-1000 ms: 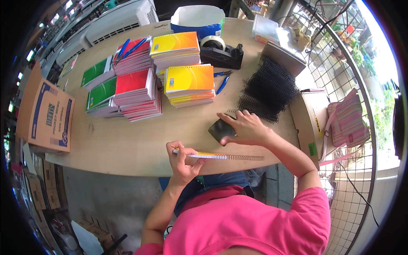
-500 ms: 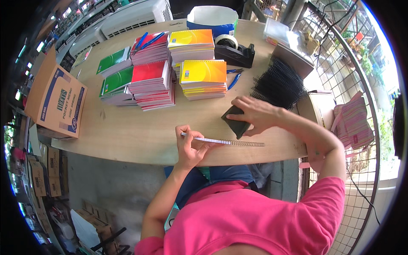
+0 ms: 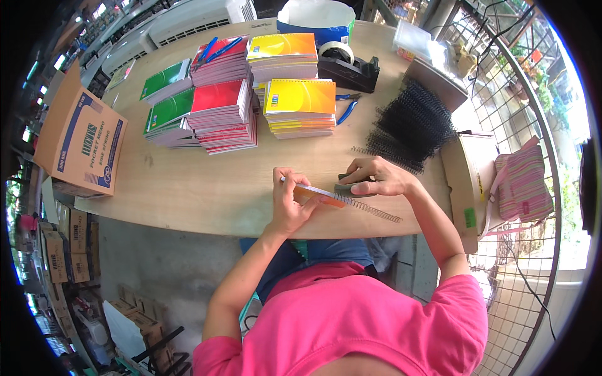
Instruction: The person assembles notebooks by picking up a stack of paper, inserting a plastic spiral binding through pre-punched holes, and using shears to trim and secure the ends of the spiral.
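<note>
My left hand [image 3: 290, 202] pinches a small notebook [image 3: 322, 192] with an orange cover, held edge-up and tilted above the table near its front edge. A wire coil [image 3: 376, 211] runs on from the notebook's right end, its free length pointing right and toward me. Just beyond the coil, my right hand [image 3: 381, 178] has its fingers closed on a dark grey-green block [image 3: 343, 187], apparently soft, its kind unclear. The block is close beside the notebook's coil end; I cannot tell whether they touch.
Stacks of green [image 3: 170, 111], red [image 3: 219, 100] and yellow notebooks [image 3: 300, 100] stand farther back. Blue-handled pliers [image 3: 346, 111] and a black tape dispenser [image 3: 351, 69] lie beside them. Black coils [image 3: 417, 122] are heaped at the right, a cardboard box [image 3: 91, 144] at the left.
My right hand has come down and toward me, bringing the block lower beside the notebook. The notebook has tilted, so its orange cover shows and the coil slants downward.
</note>
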### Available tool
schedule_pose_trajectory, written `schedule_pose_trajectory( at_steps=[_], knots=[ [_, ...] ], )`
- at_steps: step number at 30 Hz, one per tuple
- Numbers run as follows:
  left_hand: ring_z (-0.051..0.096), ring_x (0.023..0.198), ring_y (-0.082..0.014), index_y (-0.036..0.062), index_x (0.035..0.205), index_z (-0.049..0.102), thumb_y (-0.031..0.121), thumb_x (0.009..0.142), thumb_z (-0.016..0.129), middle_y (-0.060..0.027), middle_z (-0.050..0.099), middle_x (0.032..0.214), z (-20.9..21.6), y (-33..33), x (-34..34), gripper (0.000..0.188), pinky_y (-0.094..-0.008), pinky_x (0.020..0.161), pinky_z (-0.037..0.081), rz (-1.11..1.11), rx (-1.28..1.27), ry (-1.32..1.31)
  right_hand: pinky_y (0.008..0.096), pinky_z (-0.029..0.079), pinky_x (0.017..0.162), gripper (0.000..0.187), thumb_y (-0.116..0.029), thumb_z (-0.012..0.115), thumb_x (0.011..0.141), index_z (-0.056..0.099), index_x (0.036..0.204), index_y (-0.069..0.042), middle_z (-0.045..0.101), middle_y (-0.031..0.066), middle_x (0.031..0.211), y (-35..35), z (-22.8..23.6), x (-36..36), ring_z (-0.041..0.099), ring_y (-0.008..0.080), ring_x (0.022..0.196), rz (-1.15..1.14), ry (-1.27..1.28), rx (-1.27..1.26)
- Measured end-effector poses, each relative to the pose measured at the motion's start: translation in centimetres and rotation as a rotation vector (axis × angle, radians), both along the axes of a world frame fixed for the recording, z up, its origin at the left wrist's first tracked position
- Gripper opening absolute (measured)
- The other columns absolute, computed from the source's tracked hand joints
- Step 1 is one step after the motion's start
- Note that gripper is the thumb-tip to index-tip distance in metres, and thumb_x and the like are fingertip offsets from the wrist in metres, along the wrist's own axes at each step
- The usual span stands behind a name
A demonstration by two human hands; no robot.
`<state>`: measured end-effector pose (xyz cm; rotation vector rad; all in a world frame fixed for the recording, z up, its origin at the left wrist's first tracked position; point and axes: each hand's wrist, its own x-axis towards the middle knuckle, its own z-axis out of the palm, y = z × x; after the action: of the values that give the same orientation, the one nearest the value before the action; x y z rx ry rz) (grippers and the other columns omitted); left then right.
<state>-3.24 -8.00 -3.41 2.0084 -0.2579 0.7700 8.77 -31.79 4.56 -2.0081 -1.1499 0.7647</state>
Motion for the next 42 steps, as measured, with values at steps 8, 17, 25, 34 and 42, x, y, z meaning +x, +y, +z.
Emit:
schedule_pose_trajectory(
  at_steps=[8, 17, 25, 34, 42],
  knots=[
    [0.047, 0.092, -0.0286, 0.0067, 0.097, 0.048, 0.038, 0.07, 0.09, -0.0111, 0.044, 0.096, -0.7, -0.6, 0.6, 0.059, -0.041, 0.081, 0.043, 0.038, -0.012, -0.004, 0.0376, 0.048, 0.091, 0.067, -0.056, 0.058, 0.085, 0.076, 0.106, 0.005, 0.066, 0.021, 0.117, -1.3, 1.3, 0.5, 0.063, 0.0268, 0.103, -0.018, 0.381, 0.417],
    [0.046, 0.089, -0.0276, 0.0059, 0.096, 0.048, 0.037, 0.071, 0.09, -0.0101, 0.044, 0.093, -0.1, -1.9, 1.3, 0.058, -0.0395, 0.078, 0.042, 0.003, -0.011, -0.011, 0.036, 0.049, 0.086, 0.059, -0.051, 0.064, 0.083, 0.076, 0.114, -0.002, 0.068, 0.0177, 0.101, -0.9, 0.2, -0.1, 0.065, 0.0282, 0.094, -0.076, 0.002, 0.047],
    [0.047, 0.087, -0.0269, 0.0056, 0.095, 0.048, 0.035, 0.073, 0.089, -0.0099, 0.044, 0.093, 0.2, -2.6, 1.2, 0.055, -0.0385, 0.076, 0.042, -0.035, -0.031, 0.018, 0.039, 0.05, 0.085, 0.044, -0.039, 0.067, 0.09, 0.076, 0.107, 0.001, 0.069, 0.0185, 0.105, -1.6, -1.6, 1.1, 0.065, 0.027, 0.095, -0.167, 0.145, 0.267],
    [0.051, 0.095, -0.0208, 0.0033, 0.108, 0.052, 0.026, 0.079, 0.087, -0.0071, 0.051, 0.101, 1.7, -3.3, 1.4, 0.05, -0.0359, 0.086, 0.046, -0.014, -0.258, -0.008, 0.0391, 0.052, 0.086, 0.043, -0.038, 0.066, 0.09, 0.075, 0.115, -0.005, 0.068, 0.0184, 0.104, -0.1, -1.2, 0.6, 0.066, 0.0309, 0.094, -0.188, -0.261, -0.014],
    [0.06, 0.091, -0.0073, 0.0029, 0.102, 0.061, -0.008, 0.09, 0.068, -0.0004, 0.062, 0.097, -2.1, 2.0, 2.3, 0.018, -0.0234, 0.085, 0.052, -0.39, -0.624, 0.312, 0.0418, 0.053, 0.085, 0.042, -0.041, 0.066, 0.092, 0.076, 0.11, -0.004, 0.071, 0.0216, 0.1, 0.6, -1.3, 0.9, 0.067, 0.0335, 0.094, -0.152, 0.117, 0.276]
  ],
)
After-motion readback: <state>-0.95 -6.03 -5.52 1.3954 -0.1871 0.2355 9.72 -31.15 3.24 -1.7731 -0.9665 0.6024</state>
